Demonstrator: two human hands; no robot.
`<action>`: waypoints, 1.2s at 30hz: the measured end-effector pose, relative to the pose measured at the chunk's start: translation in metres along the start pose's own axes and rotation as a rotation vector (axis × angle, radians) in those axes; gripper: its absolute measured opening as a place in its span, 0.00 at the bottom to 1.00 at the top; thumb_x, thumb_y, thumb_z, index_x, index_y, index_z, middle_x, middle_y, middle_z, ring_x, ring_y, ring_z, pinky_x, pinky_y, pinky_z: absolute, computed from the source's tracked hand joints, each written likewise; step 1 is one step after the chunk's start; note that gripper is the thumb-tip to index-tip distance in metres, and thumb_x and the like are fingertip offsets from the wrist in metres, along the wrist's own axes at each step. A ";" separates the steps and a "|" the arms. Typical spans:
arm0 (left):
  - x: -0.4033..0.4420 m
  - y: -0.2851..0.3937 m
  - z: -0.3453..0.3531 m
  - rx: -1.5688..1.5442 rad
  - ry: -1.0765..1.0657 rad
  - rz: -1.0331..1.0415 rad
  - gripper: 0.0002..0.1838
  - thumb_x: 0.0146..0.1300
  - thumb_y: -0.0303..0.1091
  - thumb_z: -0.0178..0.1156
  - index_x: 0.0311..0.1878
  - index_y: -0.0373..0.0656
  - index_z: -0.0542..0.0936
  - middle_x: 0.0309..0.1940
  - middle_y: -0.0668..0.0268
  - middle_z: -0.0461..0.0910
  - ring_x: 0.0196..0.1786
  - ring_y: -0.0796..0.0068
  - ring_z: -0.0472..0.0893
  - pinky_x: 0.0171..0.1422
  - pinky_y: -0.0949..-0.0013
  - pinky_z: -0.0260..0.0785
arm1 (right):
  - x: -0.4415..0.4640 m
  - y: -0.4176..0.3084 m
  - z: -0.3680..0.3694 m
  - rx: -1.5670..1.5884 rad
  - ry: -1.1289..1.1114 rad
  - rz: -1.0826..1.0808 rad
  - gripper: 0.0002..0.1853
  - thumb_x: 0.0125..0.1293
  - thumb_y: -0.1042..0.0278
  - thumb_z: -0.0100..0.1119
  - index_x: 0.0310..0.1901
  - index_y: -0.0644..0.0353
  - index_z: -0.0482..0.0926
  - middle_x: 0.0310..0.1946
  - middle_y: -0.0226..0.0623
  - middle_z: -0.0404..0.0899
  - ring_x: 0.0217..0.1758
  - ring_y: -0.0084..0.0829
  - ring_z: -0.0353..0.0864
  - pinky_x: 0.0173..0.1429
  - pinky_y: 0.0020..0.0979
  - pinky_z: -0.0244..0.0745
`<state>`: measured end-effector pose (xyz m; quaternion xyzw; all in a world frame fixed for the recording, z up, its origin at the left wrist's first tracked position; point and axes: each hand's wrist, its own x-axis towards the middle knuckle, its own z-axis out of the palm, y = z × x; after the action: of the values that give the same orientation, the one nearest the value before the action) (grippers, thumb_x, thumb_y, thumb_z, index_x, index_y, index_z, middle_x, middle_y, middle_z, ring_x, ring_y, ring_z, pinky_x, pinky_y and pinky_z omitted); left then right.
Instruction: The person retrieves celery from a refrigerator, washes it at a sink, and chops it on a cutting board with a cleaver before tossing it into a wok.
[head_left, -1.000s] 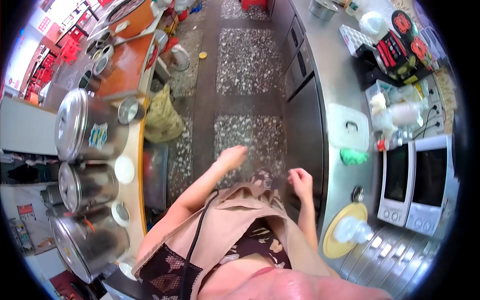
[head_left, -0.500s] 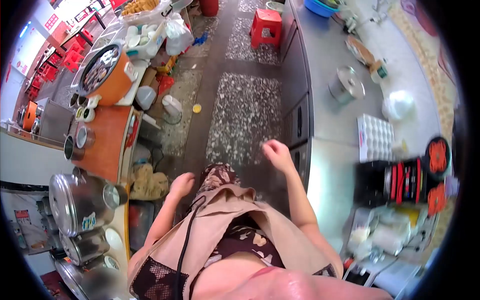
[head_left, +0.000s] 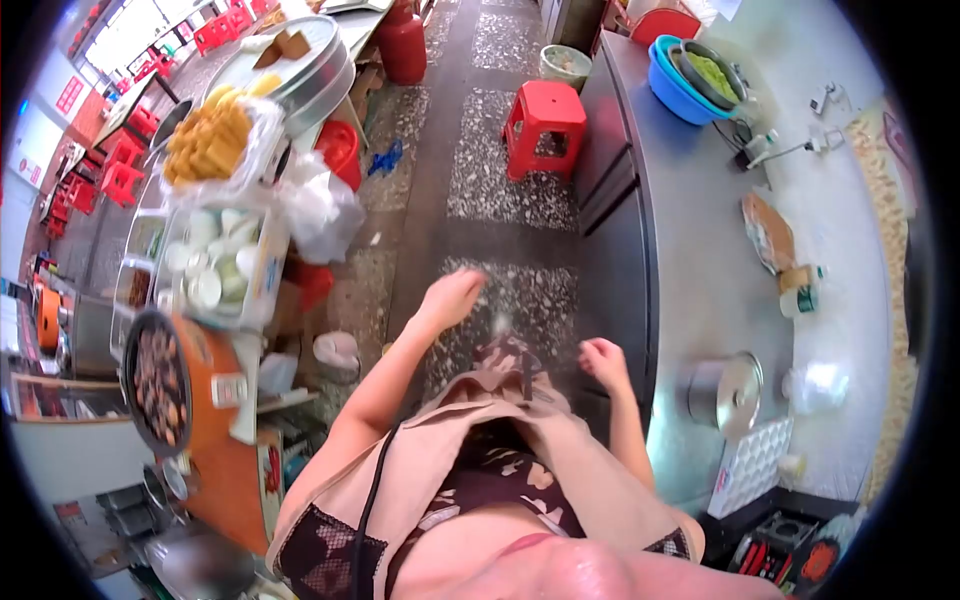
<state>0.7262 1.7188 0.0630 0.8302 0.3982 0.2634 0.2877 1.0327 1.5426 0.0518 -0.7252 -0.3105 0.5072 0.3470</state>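
My left hand [head_left: 452, 299] is in front of me above the speckled floor [head_left: 500, 215], its fingers curled and touching no object. My right hand [head_left: 603, 362] hangs near the steel cabinet front [head_left: 615, 280], fingers bent, also touching nothing. Whether anything small is inside either hand cannot be made out. A red stool [head_left: 546, 125] stands on the floor ahead, beside the cabinet.
On the left are an orange pot [head_left: 190, 385], a bin of cups [head_left: 262, 262], fried dough [head_left: 210, 140] and a red gas cylinder [head_left: 402, 42]. The right steel counter [head_left: 690, 250] holds a blue basin [head_left: 668, 88], a lidded pot [head_left: 722, 392] and an egg tray [head_left: 752, 466].
The view has advanced along the aisle, bringing the red stool and blue basin nearer. My left hand has swung forward and my right hand back. The steel pots on the left have slid back.
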 end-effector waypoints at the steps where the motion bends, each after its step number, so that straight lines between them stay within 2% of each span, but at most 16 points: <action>1: 0.061 -0.009 -0.010 -0.024 0.034 0.075 0.09 0.63 0.32 0.54 0.44 0.42 0.77 0.41 0.57 0.79 0.45 0.53 0.78 0.48 0.58 0.72 | 0.032 -0.004 -0.009 0.008 0.080 0.047 0.12 0.67 0.61 0.56 0.37 0.63 0.80 0.24 0.32 0.79 0.24 0.20 0.75 0.28 0.23 0.71; 7: 0.272 -0.146 -0.046 0.058 0.074 -0.022 0.09 0.62 0.33 0.54 0.44 0.46 0.78 0.39 0.57 0.79 0.44 0.53 0.79 0.47 0.56 0.72 | 0.281 -0.100 -0.015 -0.027 0.205 0.106 0.13 0.66 0.60 0.57 0.30 0.61 0.78 0.18 0.32 0.77 0.19 0.21 0.74 0.25 0.25 0.69; 11: 0.275 -0.228 -0.103 0.228 -0.088 -0.340 0.08 0.62 0.33 0.54 0.43 0.46 0.78 0.39 0.56 0.79 0.45 0.52 0.78 0.48 0.56 0.72 | 0.458 -0.296 0.062 -0.453 0.112 -0.356 0.23 0.63 0.52 0.56 0.23 0.67 0.75 0.23 0.53 0.75 0.30 0.52 0.77 0.35 0.43 0.70; 14: 0.270 -0.293 -0.123 0.177 -0.002 -0.561 0.09 0.61 0.32 0.54 0.43 0.44 0.79 0.39 0.55 0.80 0.45 0.53 0.79 0.48 0.56 0.72 | 0.568 -0.441 0.131 -0.413 -0.039 -0.804 0.16 0.61 0.60 0.57 0.25 0.66 0.78 0.30 0.50 0.78 0.37 0.49 0.78 0.42 0.41 0.73; 15: 0.273 -0.311 -0.126 0.207 0.008 -0.654 0.09 0.61 0.31 0.54 0.43 0.44 0.79 0.40 0.55 0.81 0.45 0.53 0.79 0.48 0.56 0.72 | 0.610 -0.479 0.151 -0.417 -0.130 -0.915 0.09 0.58 0.68 0.56 0.34 0.64 0.80 0.40 0.49 0.78 0.42 0.48 0.78 0.49 0.40 0.74; 17: 0.317 -0.357 -0.136 0.245 0.016 -0.752 0.10 0.60 0.31 0.55 0.43 0.43 0.80 0.40 0.55 0.81 0.45 0.53 0.79 0.49 0.56 0.73 | 0.673 -0.548 0.195 -0.513 0.013 -1.221 0.23 0.55 0.77 0.55 0.55 0.54 0.75 0.55 0.53 0.70 0.50 0.51 0.76 0.54 0.40 0.73; 19: 0.366 -0.404 -0.141 0.168 0.182 -0.763 0.09 0.59 0.29 0.55 0.43 0.43 0.80 0.39 0.54 0.81 0.45 0.52 0.80 0.49 0.56 0.73 | 0.734 -0.602 0.226 -0.471 -0.173 -1.015 0.21 0.56 0.73 0.57 0.53 0.54 0.75 0.48 0.50 0.76 0.47 0.49 0.79 0.49 0.41 0.75; 20: 0.404 -0.436 -0.143 0.207 0.177 -0.716 0.10 0.59 0.29 0.55 0.43 0.43 0.80 0.39 0.54 0.81 0.44 0.51 0.80 0.48 0.56 0.73 | 0.763 -0.626 0.241 -0.471 -0.224 -0.859 0.12 0.57 0.68 0.59 0.43 0.56 0.79 0.33 0.46 0.81 0.38 0.48 0.81 0.42 0.43 0.77; 21: 0.451 -0.465 -0.151 0.180 0.158 -0.713 0.09 0.59 0.29 0.55 0.42 0.43 0.79 0.38 0.54 0.81 0.43 0.51 0.80 0.47 0.55 0.73 | 0.800 -0.638 0.259 -0.482 -0.148 -0.908 0.07 0.58 0.64 0.60 0.32 0.57 0.80 0.20 0.43 0.79 0.29 0.48 0.81 0.36 0.45 0.76; 23: 0.555 -0.521 -0.166 0.250 0.188 -0.527 0.06 0.60 0.30 0.55 0.39 0.41 0.78 0.38 0.54 0.80 0.42 0.50 0.79 0.46 0.55 0.73 | 0.867 -0.660 0.281 -0.718 -0.072 -0.975 0.09 0.57 0.65 0.59 0.23 0.58 0.79 0.16 0.45 0.76 0.25 0.49 0.80 0.34 0.45 0.75; 24: 0.617 -0.524 -0.187 0.177 0.238 -0.498 0.07 0.61 0.29 0.55 0.41 0.40 0.78 0.40 0.53 0.80 0.44 0.50 0.79 0.47 0.57 0.73 | 0.899 -0.673 0.285 -0.966 -0.263 -0.817 0.09 0.56 0.69 0.58 0.38 0.56 0.81 0.33 0.48 0.81 0.38 0.48 0.81 0.44 0.44 0.77; 25: 0.670 -0.527 -0.205 0.114 0.310 -0.464 0.09 0.62 0.27 0.55 0.44 0.39 0.78 0.41 0.53 0.80 0.46 0.51 0.79 0.49 0.59 0.72 | 0.926 -0.681 0.287 -0.980 -0.289 -0.804 0.09 0.56 0.69 0.58 0.38 0.56 0.81 0.33 0.48 0.81 0.38 0.48 0.81 0.44 0.44 0.77; 27: 0.753 -0.530 -0.240 -0.034 0.361 -0.503 0.11 0.61 0.26 0.56 0.47 0.37 0.78 0.42 0.53 0.79 0.47 0.54 0.79 0.50 0.62 0.72 | 0.982 -0.697 0.292 -0.864 -0.392 -0.877 0.25 0.55 0.74 0.57 0.58 0.51 0.73 0.58 0.51 0.70 0.56 0.50 0.74 0.58 0.44 0.72; 28: 0.781 -0.533 -0.251 -0.084 0.364 -0.509 0.11 0.62 0.25 0.56 0.47 0.37 0.78 0.42 0.53 0.80 0.47 0.54 0.80 0.51 0.62 0.72 | 1.007 -0.719 0.295 -0.975 -0.494 -0.686 0.37 0.54 0.76 0.56 0.68 0.45 0.60 0.69 0.48 0.53 0.65 0.53 0.63 0.67 0.45 0.64; 32: 0.863 -0.570 -0.287 -0.042 0.345 -0.545 0.10 0.61 0.23 0.55 0.45 0.36 0.79 0.42 0.53 0.80 0.46 0.54 0.80 0.50 0.63 0.73 | 1.152 -0.785 0.330 -0.892 -0.277 -1.064 0.18 0.57 0.66 0.61 0.49 0.60 0.75 0.52 0.45 0.70 0.58 0.46 0.70 0.58 0.43 0.72; 36: 0.908 -0.616 -0.276 0.042 0.503 -0.764 0.08 0.61 0.21 0.53 0.42 0.36 0.79 0.39 0.54 0.81 0.43 0.57 0.81 0.48 0.64 0.73 | 1.344 -0.855 0.430 -0.910 -0.313 -1.392 0.19 0.59 0.65 0.59 0.51 0.62 0.74 0.53 0.47 0.70 0.59 0.47 0.69 0.61 0.40 0.68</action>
<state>0.7222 2.8493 0.0212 0.5397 0.7387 0.3234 0.2416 0.9334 3.1863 -0.0526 -0.3590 -0.9048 0.0977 0.2073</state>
